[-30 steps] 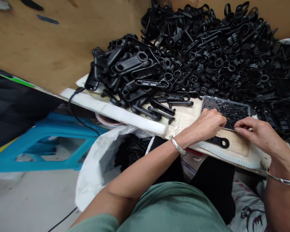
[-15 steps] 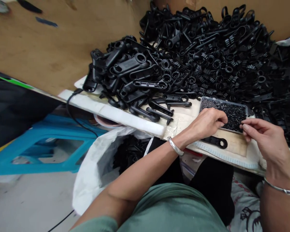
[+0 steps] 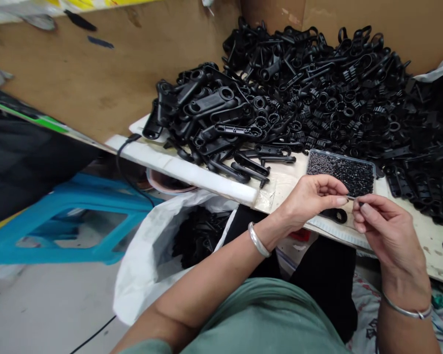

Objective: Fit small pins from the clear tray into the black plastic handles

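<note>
The left hand [image 3: 310, 199] and the right hand [image 3: 389, 228] are near each other, before a clear box [image 3: 374, 178] of small black pieces [image 3: 341, 172].
The right fingers are pinched on a small dark piece [image 3: 361, 203]; the left fingertips are close together, but I cannot tell if they hold something. A ringed black part [image 3: 332, 214], partly hidden by the left hand, lies on the surface [image 3: 286, 181].

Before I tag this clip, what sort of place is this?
Probably an assembly workshop: a heap of black parts, a box of tiny pieces, and a white sack holding more parts.
</note>
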The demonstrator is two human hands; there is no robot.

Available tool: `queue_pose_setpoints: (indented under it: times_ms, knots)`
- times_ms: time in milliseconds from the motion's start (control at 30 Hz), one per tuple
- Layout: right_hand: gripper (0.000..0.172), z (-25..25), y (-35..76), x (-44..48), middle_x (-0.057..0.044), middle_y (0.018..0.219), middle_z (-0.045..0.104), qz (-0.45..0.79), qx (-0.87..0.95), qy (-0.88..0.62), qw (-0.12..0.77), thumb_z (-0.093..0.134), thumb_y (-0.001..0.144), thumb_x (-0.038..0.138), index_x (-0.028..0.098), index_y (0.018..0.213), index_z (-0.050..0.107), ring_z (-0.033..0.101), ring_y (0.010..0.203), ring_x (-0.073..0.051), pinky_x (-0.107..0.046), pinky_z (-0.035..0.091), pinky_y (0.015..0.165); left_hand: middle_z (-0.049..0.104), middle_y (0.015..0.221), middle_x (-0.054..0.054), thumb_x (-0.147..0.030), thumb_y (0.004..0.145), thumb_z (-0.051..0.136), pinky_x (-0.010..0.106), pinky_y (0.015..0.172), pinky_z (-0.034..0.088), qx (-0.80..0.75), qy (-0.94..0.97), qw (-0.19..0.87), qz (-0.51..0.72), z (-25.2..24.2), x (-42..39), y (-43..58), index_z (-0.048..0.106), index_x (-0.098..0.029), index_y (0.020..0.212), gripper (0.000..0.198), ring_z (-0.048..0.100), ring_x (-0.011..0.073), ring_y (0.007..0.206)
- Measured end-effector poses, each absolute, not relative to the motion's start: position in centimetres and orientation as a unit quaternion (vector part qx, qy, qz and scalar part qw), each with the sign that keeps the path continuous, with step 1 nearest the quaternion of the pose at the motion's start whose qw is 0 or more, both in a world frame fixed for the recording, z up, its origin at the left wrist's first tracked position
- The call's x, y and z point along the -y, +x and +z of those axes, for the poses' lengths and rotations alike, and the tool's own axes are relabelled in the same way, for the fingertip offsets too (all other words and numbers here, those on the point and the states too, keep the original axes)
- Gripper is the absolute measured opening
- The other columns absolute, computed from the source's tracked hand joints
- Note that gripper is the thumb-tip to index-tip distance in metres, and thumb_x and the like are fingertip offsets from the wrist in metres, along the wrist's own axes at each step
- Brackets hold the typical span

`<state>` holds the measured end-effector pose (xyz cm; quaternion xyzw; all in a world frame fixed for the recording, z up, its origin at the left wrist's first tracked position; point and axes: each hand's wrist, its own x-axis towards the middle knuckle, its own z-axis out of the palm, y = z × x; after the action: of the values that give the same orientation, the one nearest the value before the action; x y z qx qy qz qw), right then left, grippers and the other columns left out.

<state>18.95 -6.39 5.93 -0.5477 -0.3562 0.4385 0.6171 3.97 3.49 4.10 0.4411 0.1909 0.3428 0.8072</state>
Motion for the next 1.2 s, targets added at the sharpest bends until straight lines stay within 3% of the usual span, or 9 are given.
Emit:
queue_pose_setpoints:
  times_ms: [333, 633, 767, 867, 1067, 1200]
  knots:
    - [0.015, 5.7, 18.2, 6.8, -0.002, 0.081, 0.073, 0.465, 0.335, -0.537, 0.619, 0.086, 0.071, 0.026, 0.024, 0.084, 0.078, 0.063, 0.062, -0.009, -0.017, 0.053, 0.052, 0.067, 0.079, 0.000, -0.013, 0.064, 0.083, 0.023, 0.074, 0.049, -0.172, 0.422, 0.813, 0.362, 4.0, -2.9, 3.4, 0.069, -0.012, 0.083, 0.024, 0.061, 0.0084, 0.074]
    - [0.019, 5.4, 17.6, 6.9, -0.001, 0.073, 0.071, 0.416, 0.336, -0.569, 0.625, 0.087, 0.069, 0.029, 0.023, 0.084, 0.078, 0.062, 0.057, -0.010, -0.022, 0.055, 0.052, 0.068, 0.082, 0.001, -0.015, 0.067, 0.080, 0.028, 0.081, 0.051, -0.197, 0.453, 0.786, 0.371, 3.7, -2.5, 3.2, 0.067, -0.013, 0.083, 0.021, 0.063, 0.0110, 0.077]
    - [0.020, 5.1, 18.4, 7.1, -0.001, 0.074, 0.071, 0.337, 0.329, -0.598, 0.649, 0.086, 0.070, 0.028, 0.022, 0.087, 0.078, 0.061, 0.057, -0.009, -0.021, 0.055, 0.053, 0.069, 0.080, 0.000, -0.008, 0.074, 0.073, 0.027, 0.078, 0.050, -0.247, 0.591, 0.670, 0.374, 4.1, -3.6, 3.9, 0.069, -0.014, 0.079, 0.009, 0.063, 0.0120, 0.077]
    - [0.022, 4.8, 19.3, 7.4, -0.001, 0.074, 0.070, 0.309, 0.314, -0.603, 0.665, 0.087, 0.069, 0.028, 0.021, 0.088, 0.078, 0.060, 0.058, -0.009, -0.019, 0.054, 0.052, 0.072, 0.083, 0.001, -0.004, 0.080, 0.067, 0.027, 0.082, 0.050, -0.265, 0.716, 0.542, 0.352, 4.9, -5.1, 5.9, 0.071, -0.015, 0.078, 0.012, 0.065, 0.0137, 0.081]
    - [0.025, 3.9, 20.4, 8.6, -0.002, 0.076, 0.070, 0.300, 0.292, -0.614, 0.669, 0.089, 0.067, 0.030, 0.020, 0.087, 0.078, 0.060, 0.060, -0.008, -0.018, 0.052, 0.053, 0.075, 0.100, 0.003, -0.012, 0.088, 0.065, 0.029, 0.089, 0.048, -0.229, 0.823, 0.427, 0.296, 6.9, -8.3, 8.2, 0.075, -0.017, 0.098, 0.015, 0.068, 0.0178, 0.095]
    - [0.022, 3.0, 21.2, 9.3, -0.002, 0.074, 0.070, 0.285, 0.300, -0.616, 0.670, 0.088, 0.070, 0.029, 0.020, 0.087, 0.078, 0.059, 0.060, -0.008, -0.018, 0.050, 0.053, 0.072, 0.084, 0.006, -0.008, 0.085, 0.061, 0.036, 0.086, 0.042, -0.279, 0.924, 0.218, 0.146, 6.7, -9.5, 6.1, 0.073, -0.017, 0.078, 0.017, 0.064, 0.0250, 0.095]
